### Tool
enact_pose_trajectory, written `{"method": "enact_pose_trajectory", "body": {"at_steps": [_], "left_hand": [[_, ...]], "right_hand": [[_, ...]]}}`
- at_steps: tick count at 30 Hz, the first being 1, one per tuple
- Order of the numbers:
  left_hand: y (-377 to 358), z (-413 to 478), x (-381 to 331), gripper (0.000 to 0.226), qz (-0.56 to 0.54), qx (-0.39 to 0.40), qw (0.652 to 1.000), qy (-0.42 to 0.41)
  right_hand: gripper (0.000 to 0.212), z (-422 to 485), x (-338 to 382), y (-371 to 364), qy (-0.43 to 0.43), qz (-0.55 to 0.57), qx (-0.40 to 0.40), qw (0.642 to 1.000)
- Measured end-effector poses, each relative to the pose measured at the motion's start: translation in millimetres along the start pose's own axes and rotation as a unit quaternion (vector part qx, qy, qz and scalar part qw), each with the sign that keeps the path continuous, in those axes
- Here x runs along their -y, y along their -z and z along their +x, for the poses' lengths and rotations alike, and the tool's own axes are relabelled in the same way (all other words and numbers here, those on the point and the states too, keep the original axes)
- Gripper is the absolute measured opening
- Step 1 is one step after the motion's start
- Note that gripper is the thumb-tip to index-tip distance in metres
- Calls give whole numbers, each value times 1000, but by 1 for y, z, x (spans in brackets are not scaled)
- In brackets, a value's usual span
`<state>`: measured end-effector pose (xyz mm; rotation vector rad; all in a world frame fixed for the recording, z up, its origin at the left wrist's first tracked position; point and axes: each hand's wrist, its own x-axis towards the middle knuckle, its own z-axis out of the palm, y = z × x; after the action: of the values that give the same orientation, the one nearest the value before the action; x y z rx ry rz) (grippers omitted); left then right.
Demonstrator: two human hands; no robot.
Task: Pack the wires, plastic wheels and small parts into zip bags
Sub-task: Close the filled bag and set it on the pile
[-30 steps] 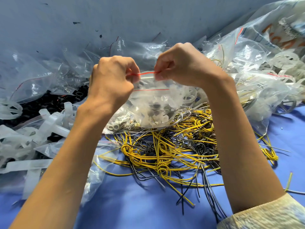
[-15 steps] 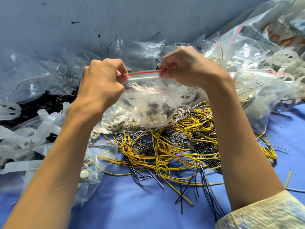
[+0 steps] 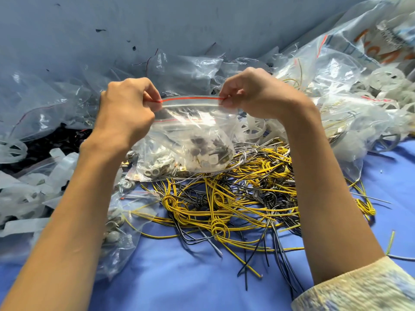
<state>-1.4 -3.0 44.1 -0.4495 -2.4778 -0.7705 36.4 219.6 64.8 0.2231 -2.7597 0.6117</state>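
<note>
So the hands have slid apart. A second ago both were bunched up near the middle of the bag's top edge. Now the left hand and right hand sit out at opposite ends of it, and the red strip is stretched flat and straight between them. To me that reads as running the zip closed from the middle outward, so this bag is probably about done. I can't tell whether the track is pressed shut the whole way.

Both hands are curled up tight. The left fingertips pinch the left end of the strip, and the right fingertips pinch the right end.

The zip bag hangs straight down from the fingers. It's clear and crinkly, with a bit of slack under the seal. The small parts have sunk into a lump at the bottom: dark round bits and whitish plastic pieces, too jumbled to name any better.

Below the bag and closer to the person than the fingers, there's still a big tangle of yellow and black wires on the blue cloth. A plastic wheel peeks out just under the right fingers. Plenty left to pack, I'd say.
</note>
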Motion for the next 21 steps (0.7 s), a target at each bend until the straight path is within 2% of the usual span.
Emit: {"method": "enact_pose_trajectory", "body": {"at_steps": [6, 12, 14, 16, 18, 20, 21], "left_hand": [[1, 3, 7, 14, -10, 83, 996, 1], [1, 3, 8, 22, -3, 76, 997, 16], [2, 2, 5, 16, -54, 90, 994, 0], [6, 0, -1, 8, -151, 148, 977, -28], [8, -3, -6, 32, -216, 228, 948, -41], [4, -6, -11, 49, -162, 259, 950, -58], [-1, -8, -14, 46, -123, 254, 956, -72]], "right_hand": [[15, 6, 2, -10, 8, 39, -87, 995], [12, 8, 9, -12, 33, 92, -117, 988], [11, 8, 10, -12, 31, 118, -131, 984], [12, 8, 10, -13, 26, 146, -152, 977], [13, 9, 9, -12, 24, 162, -175, 971], [16, 8, 9, -11, 19, 202, -185, 962], [18, 8, 10, -11, 17, 231, -186, 955]]}}
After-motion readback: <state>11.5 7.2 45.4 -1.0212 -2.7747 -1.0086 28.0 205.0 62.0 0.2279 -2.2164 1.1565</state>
